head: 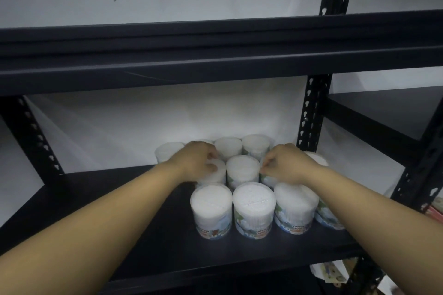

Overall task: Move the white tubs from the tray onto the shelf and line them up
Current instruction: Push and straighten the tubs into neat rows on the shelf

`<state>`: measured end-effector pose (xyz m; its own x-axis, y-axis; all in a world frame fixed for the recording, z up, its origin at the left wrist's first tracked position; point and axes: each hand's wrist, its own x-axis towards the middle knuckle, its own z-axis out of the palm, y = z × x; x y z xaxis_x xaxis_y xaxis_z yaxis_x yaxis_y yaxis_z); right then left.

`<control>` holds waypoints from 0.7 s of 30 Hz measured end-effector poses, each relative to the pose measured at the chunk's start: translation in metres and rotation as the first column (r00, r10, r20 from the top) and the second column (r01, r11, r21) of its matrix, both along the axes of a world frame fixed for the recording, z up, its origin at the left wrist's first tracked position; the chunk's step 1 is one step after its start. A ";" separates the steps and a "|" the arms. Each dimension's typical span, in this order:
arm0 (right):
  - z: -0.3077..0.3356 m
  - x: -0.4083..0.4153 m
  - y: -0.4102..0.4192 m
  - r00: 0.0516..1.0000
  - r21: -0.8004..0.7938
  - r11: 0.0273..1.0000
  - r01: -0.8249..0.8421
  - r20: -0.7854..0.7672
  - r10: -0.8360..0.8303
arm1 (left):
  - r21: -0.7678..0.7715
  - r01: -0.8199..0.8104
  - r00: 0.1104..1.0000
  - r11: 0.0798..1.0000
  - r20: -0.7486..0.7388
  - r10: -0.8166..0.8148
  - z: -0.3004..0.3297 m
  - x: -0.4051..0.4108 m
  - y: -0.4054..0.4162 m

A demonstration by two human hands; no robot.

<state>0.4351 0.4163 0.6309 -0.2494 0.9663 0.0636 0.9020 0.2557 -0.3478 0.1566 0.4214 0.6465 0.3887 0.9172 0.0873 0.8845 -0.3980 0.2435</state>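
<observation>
White tubs (253,206) clustered in rows on dark shelf (134,242). Left hand (200,159) grips middle-row tub top; right hand (286,164) curls over tub beside it, pinching rim.

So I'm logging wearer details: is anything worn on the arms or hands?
Nothing shows. Both forearms are bare up to the frame edge, with no sleeves, and neither the left hand nor the right hand has a glove, watch or ring that can be seen.
</observation>
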 end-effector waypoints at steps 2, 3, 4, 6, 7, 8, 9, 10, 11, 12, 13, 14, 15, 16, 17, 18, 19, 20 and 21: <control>-0.004 -0.015 0.003 0.998 -0.019 0.998 -0.053 -0.046 0.052 | -0.015 -0.045 0.998 0.999 -0.036 0.045 0.001 -0.016 -0.001; -0.006 -0.021 0.005 0.996 -0.024 0.997 -0.075 -0.054 0.074 | -0.031 -0.067 0.997 0.997 -0.041 0.066 -0.002 -0.021 -0.001; -0.009 -0.026 0.008 0.994 -0.027 0.995 -0.092 -0.053 0.091 | -0.046 -0.081 0.996 0.996 -0.035 0.079 -0.005 -0.024 -0.003; -0.011 -0.035 0.013 0.992 -0.043 0.991 -0.125 -0.041 0.123 | -0.076 -0.088 0.996 0.993 -0.012 0.087 -0.011 -0.028 -0.005; -0.011 -0.038 0.014 0.990 -0.055 0.989 -0.136 -0.029 0.135 | -0.090 -0.081 0.997 0.993 0.002 0.082 -0.013 -0.028 -0.006; -0.010 -0.041 0.015 0.990 -0.063 0.988 -0.144 -0.019 0.143 | -0.100 -0.072 0.997 0.992 0.016 0.074 -0.015 -0.029 -0.006; -0.009 -0.043 0.016 0.989 -0.067 0.987 -0.149 -0.016 0.148 | -0.100 -0.065 0.997 0.993 0.030 0.068 -0.017 -0.030 -0.008; -0.009 -0.044 0.017 0.988 -0.066 0.986 -0.153 -0.020 0.152 | -0.094 -0.060 0.997 0.994 0.044 0.065 -0.019 -0.031 -0.009; -0.009 -0.044 0.018 0.988 -0.064 0.986 -0.156 -0.025 0.155 | -0.086 -0.058 0.996 0.995 0.058 0.063 -0.022 -0.032 -0.010; -0.010 -0.043 0.019 0.987 -0.064 0.985 -0.161 -0.030 0.160 | -0.083 -0.055 0.996 0.995 0.070 0.061 -0.024 -0.034 -0.011; -0.011 -0.043 0.020 0.985 -0.066 0.983 -0.170 -0.034 0.168 | -0.085 -0.053 0.995 0.995 0.078 0.060 -0.027 -0.036 -0.011; -0.011 -0.042 0.021 0.984 -0.067 0.981 -0.180 -0.035 0.178 | -0.089 -0.049 0.995 0.995 0.081 0.056 -0.028 -0.037 -0.011; -0.011 -0.042 0.023 0.982 -0.068 0.980 -0.188 -0.034 0.186 | -0.091 -0.043 0.995 0.995 0.085 0.051 -0.028 -0.039 -0.010; -0.012 -0.042 0.025 0.981 -0.066 0.979 -0.192 -0.035 0.190 | -0.094 -0.038 0.995 0.995 0.092 0.047 -0.028 -0.041 -0.009; -0.011 -0.043 0.027 0.982 -0.064 0.980 -0.190 -0.035 0.188 | -0.092 -0.037 0.993 0.995 0.105 0.047 -0.027 -0.042 -0.008; -0.011 -0.044 0.031 0.983 -0.064 0.981 -0.182 -0.035 0.180 | -0.076 -0.043 0.992 0.996 0.116 0.052 -0.026 -0.044 -0.005; -0.010 -0.046 0.034 0.985 -0.059 0.983 -0.171 -0.035 0.170 | -0.045 -0.057 0.991 0.997 0.121 0.063 -0.025 -0.046 -0.002; -0.010 -0.047 0.039 0.987 -0.041 0.986 -0.160 -0.037 0.158 | -0.011 -0.081 0.989 0.997 0.119 0.082 -0.023 -0.048 0.003; -0.009 -0.049 0.045 0.989 -0.015 0.989 -0.147 -0.034 0.147 | 0.018 -0.112 0.988 0.994 0.113 0.110 -0.022 -0.050 0.008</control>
<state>0.3859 0.4610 0.6220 -0.3869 0.9203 0.0579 0.8430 0.3784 -0.3823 0.1068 0.4298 0.6249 0.2713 0.9512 0.1468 0.8913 -0.3059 0.3347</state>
